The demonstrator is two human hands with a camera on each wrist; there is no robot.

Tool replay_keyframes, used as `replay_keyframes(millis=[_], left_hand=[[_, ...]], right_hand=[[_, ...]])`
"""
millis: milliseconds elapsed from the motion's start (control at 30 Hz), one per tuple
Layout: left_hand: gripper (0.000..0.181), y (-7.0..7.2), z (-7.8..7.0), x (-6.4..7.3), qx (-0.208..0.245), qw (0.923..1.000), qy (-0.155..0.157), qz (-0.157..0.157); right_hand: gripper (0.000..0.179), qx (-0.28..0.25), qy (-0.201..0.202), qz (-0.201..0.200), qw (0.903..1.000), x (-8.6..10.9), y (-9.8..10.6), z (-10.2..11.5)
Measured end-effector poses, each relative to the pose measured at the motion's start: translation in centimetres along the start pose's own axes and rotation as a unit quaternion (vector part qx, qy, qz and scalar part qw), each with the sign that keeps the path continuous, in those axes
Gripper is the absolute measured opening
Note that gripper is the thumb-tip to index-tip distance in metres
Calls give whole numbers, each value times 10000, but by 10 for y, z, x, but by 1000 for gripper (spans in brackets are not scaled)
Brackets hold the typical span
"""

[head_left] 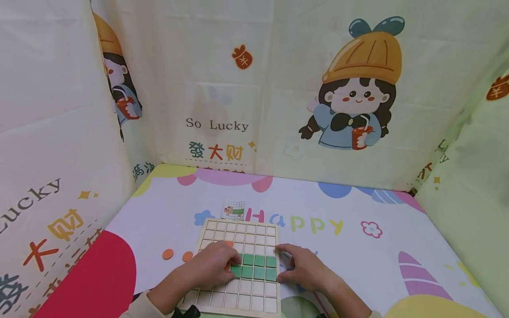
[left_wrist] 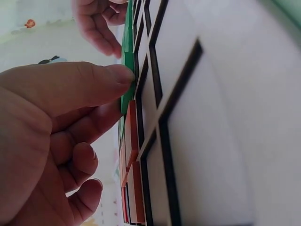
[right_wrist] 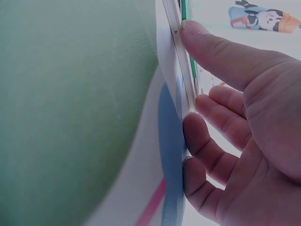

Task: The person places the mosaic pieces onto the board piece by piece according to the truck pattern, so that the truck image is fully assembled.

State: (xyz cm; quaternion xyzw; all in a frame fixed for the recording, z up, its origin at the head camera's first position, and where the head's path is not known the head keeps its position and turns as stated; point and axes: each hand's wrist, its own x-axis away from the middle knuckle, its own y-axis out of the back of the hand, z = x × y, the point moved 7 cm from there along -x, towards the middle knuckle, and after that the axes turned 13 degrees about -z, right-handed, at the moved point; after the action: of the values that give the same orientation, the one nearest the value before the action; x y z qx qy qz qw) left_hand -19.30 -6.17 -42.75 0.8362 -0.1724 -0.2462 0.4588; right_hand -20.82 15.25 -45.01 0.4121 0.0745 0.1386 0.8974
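A wooden grid board (head_left: 251,302) lies on the table, with two rows of green square tiles (head_left: 259,267) across its right half. My left hand (head_left: 212,264) is over the board's left part. Between its thumb and index finger it pinches a green tile (left_wrist: 127,75) at the left end of those rows. Orange tiles (left_wrist: 132,136) sit beside that tile, partly hidden by the hand in the head view. At the board's right edge, my right hand (head_left: 308,270) touches the frame with thumb and fingertips spread apart, holding no tile.
A small printed picture card (head_left: 233,210) lies beyond the board's far edge. Two orange discs, one farther left (head_left: 168,254) and one (head_left: 188,256) near my left wrist, lie left of the board. Patterned cloth walls (head_left: 274,88) enclose the table's back and sides.
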Motion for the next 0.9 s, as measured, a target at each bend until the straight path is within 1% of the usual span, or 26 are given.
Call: replay_keyframes(millis=[400, 700, 900], left_hand=[[18, 3, -1, 1, -116, 9998, -145, -56], [15, 4, 1, 0, -76, 9997, -158, -147], [13, 4, 3, 1, -86, 9998, -74, -144]], right_hand=[[72, -35, 31, -4, 10000, 1, 2, 2], [72, 21, 4, 37, 10000, 0, 1, 1], [72, 45, 44, -3, 10000, 1, 2, 1]])
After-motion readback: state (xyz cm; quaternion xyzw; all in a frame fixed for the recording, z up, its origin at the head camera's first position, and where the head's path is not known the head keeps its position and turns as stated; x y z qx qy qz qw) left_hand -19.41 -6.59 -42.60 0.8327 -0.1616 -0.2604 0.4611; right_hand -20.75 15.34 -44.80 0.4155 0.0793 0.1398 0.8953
